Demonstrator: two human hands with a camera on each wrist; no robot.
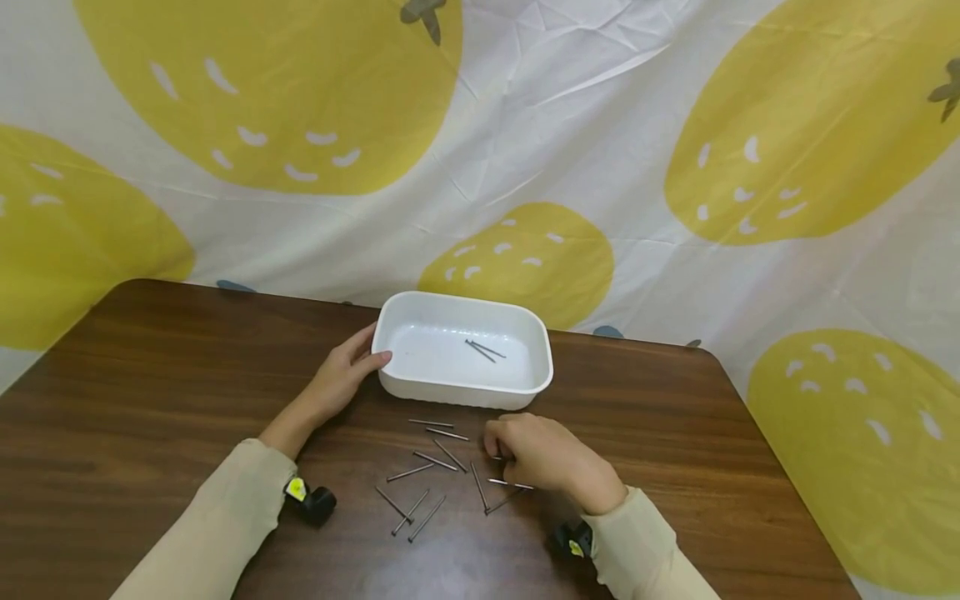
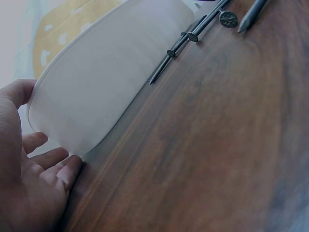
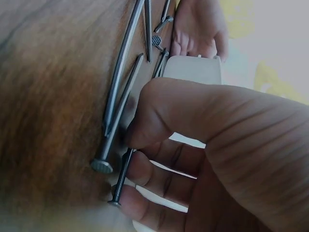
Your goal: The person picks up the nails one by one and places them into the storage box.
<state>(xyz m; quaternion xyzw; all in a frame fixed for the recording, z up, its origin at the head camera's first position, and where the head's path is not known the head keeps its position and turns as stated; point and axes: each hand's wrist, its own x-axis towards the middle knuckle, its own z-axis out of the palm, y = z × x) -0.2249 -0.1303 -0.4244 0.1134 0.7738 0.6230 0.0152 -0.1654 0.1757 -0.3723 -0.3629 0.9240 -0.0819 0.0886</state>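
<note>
A white rectangular plastic tub (image 1: pixel 450 392) stands near the back of the table, with two nails (image 1: pixel 480 351) lying on its floor. My left hand (image 1: pixel 341 375) holds the tub's left end, thumb at the rim and fingers along the outside. In front of the tub, several loose steel nails (image 1: pixel 427 518) are scattered, some crossing each other. Low over the right side of them, my right hand (image 1: pixel 543 450) pinches one nail (image 3: pixel 122 176) between thumb and fingers. Two other nails lie close beside the thumb in the right wrist view. That hand hides most of its nail in the head view.
The dark brown wooden table (image 1: pixel 675 467) extends to both sides of the tub. Behind it hangs a white cloth (image 1: pixel 645 275) with large yellow fruit shapes. Small black cameras (image 1: pixel 321 506) are worn at both sleeve cuffs.
</note>
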